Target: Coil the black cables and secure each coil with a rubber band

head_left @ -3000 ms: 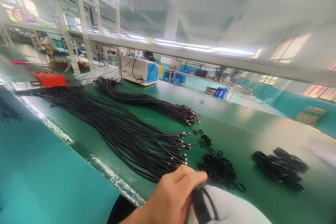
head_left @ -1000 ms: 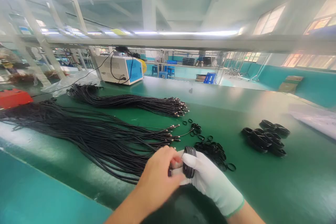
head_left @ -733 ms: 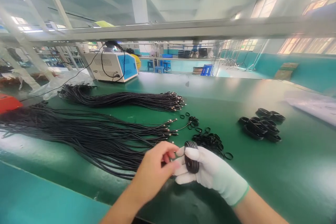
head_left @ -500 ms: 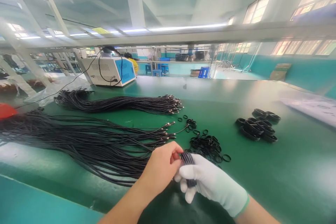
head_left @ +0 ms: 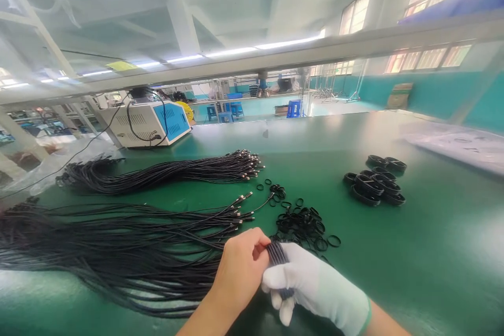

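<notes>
Two hands (head_left: 241, 265) (head_left: 315, 281) on coiled cable (head_left: 277, 255)

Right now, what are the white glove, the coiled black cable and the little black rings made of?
White glove on the right hand: probably stretchy cloth, since it looks matte and hugs the fingers.
Coiled black cable: seemingly smooth plastic or rubber outside, with a slight sheen along its loops.
Little black rings: maybe rubber or plastic, thin and dark, but too small to be sure.

The gloved right hand (head_left: 305, 275) grips a coiled black cable (head_left: 277, 254); the bare left hand (head_left: 242, 260) touches its edge. Black rings (head_left: 298, 223) lie beyond on the green tabletop (head_left: 307, 160).
</notes>
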The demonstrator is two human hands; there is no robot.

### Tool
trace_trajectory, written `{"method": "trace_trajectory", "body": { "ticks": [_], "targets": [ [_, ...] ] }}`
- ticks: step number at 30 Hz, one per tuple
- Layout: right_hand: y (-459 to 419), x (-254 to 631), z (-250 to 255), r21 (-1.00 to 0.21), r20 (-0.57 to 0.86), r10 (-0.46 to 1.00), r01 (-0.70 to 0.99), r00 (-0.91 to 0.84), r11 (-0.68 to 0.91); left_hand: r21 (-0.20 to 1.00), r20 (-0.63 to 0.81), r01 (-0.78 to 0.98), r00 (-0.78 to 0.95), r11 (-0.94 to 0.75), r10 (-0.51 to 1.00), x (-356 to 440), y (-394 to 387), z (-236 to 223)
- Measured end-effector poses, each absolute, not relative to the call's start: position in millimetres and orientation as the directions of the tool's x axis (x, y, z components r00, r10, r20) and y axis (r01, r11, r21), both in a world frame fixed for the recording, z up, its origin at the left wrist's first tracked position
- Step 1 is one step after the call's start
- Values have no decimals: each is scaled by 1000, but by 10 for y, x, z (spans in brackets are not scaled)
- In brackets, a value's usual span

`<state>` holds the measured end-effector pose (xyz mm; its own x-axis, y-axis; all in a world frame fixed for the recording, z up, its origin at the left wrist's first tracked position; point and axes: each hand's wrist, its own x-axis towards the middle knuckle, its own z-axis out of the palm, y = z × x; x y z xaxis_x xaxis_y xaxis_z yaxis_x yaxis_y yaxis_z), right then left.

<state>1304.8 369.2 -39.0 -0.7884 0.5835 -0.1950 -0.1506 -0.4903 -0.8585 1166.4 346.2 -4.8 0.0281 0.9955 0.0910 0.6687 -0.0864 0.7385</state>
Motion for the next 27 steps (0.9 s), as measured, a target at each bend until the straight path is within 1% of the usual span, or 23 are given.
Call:
{"method": "trace_trajectory", "body": {
  "ticks": [2, 4, 6, 8, 10, 12, 17, 21, 24, 27],
  "targets": [
    [3746, 13128, -347, -869, -210, 608, -139, -766, -475, 773, 72, 625, 90, -113, 993, 11633, 3535, 14],
    [3835, 13253, -274, -867, -190, 682, -205, -706, -455, 788, 65, 599, 150, -143, 987, 11573, 3635, 73],
    [3945, 13403, -200, -837, -159, 781, -337, -604, -431, 735, 68, 658, 167, -163, 984, 11517, 3743, 92],
    [4043, 13538, -157, -802, -158, 834, -424, -529, -420, 644, 69, 745, 168, -173, 983, 11500, 3828, 61],
    [4102, 13625, -150, -784, -169, 847, -452, -505, -426, 587, 61, 788, 186, -186, 981, 11528, 3874, 3],
    [4119, 13657, -164, -775, -170, 846, -462, -506, -432, 563, 52, 801, 213, -205, 976, 11580, 3885, -49],
    [4094, 13614, -167, -744, -147, 841, -503, -520, -441, 538, 22, 807, 276, -244, 961, 11663, 3863, -134],
    [4090, 13606, -149, -751, -146, 851, -503, -505, -427, 593, -7, 774, 281, -222, 960, 11656, 3870, -192],
    [4096, 13615, -170, -772, -132, 863, -495, -488, -398, 700, -40, 701, 234, -140, 971, 11605, 3897, -155],
    [4083, 13580, -185, -817, -94, 892, -478, -443, -323, 823, -147, 568, 225, -7, 963, 11530, 3921, -56]
  ]
}}
